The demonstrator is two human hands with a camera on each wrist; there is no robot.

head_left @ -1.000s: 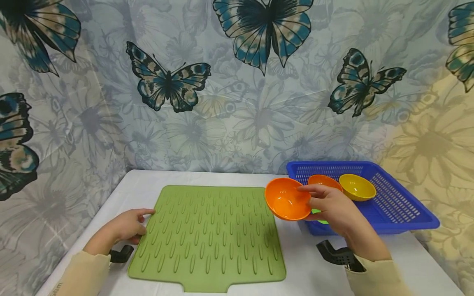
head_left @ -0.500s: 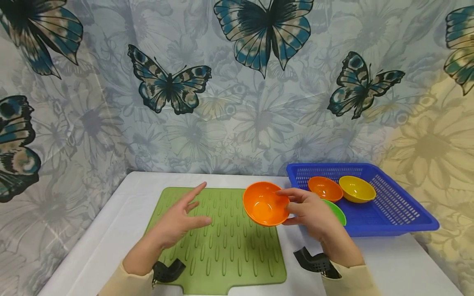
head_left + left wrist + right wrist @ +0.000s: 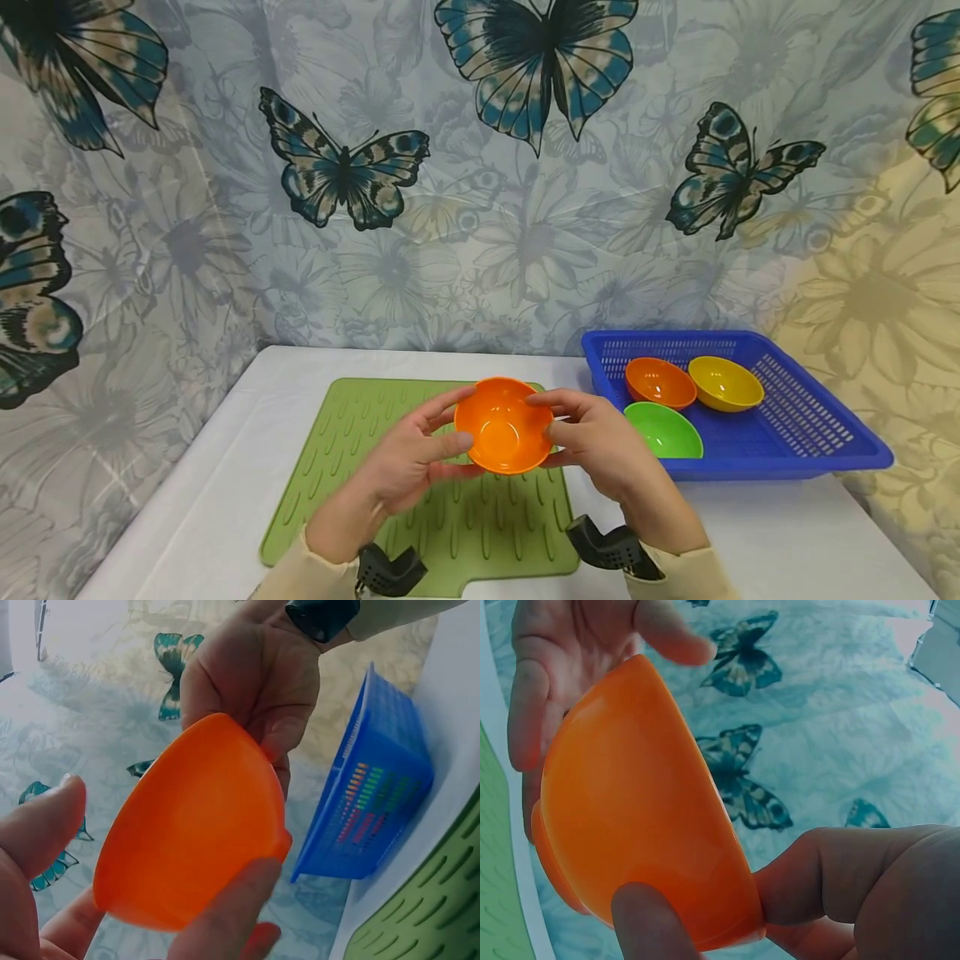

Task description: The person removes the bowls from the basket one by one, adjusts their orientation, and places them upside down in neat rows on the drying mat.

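An orange bowl (image 3: 504, 425) is held in the air over the green ridged mat (image 3: 480, 521), its inside tilted toward the head camera. My right hand (image 3: 600, 442) pinches its right side at the rim, thumb and fingers on either side of the wall. From the left, my left hand (image 3: 405, 458) reaches around the bowl with its fingers spread. In the left wrist view its fingertips lie against the outside of the bowl (image 3: 202, 832), while the thumb (image 3: 52, 825) stands apart from the rim. The bowl's foot ring (image 3: 555, 859) shows in the right wrist view.
A blue plastic basket (image 3: 795, 462) stands on the white table (image 3: 750, 542) at the right. Inside it are another orange bowl (image 3: 660, 383), a yellow bowl (image 3: 726, 383) and a green bowl (image 3: 663, 431). A butterfly-printed cloth (image 3: 480, 275) hangs behind the table.
The right hand has carried the orange bowl leftward from beside the basket to over the mat. The left hand has left the mat's left edge and come up to the bowl.
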